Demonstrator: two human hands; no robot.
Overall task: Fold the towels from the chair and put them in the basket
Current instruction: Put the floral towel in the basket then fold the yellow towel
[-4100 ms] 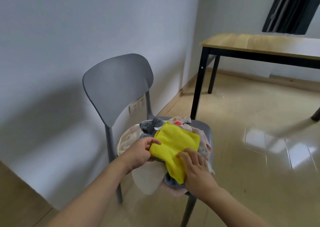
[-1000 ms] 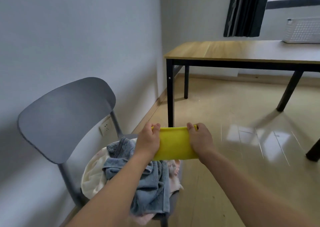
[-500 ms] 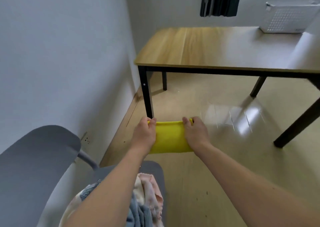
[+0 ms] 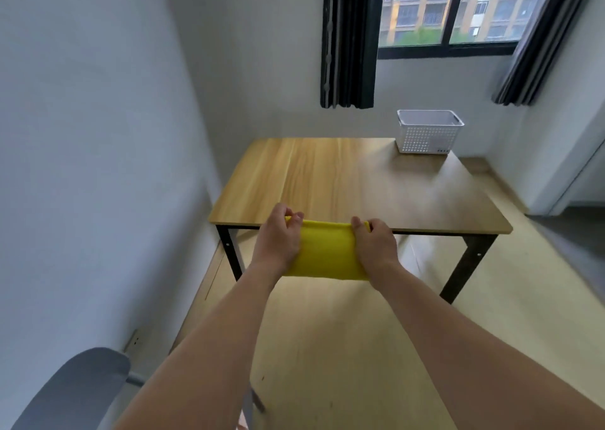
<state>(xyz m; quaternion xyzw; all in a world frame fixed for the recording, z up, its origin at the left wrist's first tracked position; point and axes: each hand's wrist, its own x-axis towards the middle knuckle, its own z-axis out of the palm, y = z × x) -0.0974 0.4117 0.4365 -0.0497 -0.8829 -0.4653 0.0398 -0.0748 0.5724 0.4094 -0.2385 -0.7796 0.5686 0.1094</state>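
Left hand [image 4: 276,239] and right hand [image 4: 376,246] pinching folded yellow towel [image 4: 324,252], white basket [image 4: 427,131] on wooden table [image 4: 327,180]

A folded yellow towel [image 4: 324,252] hangs flat in the air, held at its two upper corners. A white perforated basket [image 4: 427,134] stands upright at the surface's far right corner. The grey chair [image 4: 70,393] backrest shows at lower left.

2 bare forearms reach forward, hands level and apart.
The left hand [image 4: 277,237] and right hand [image 4: 374,243] each pinch an upper corner of a folded yellow cloth towel [image 4: 324,252], thumbs on the near side, fingers curled over its top edge.
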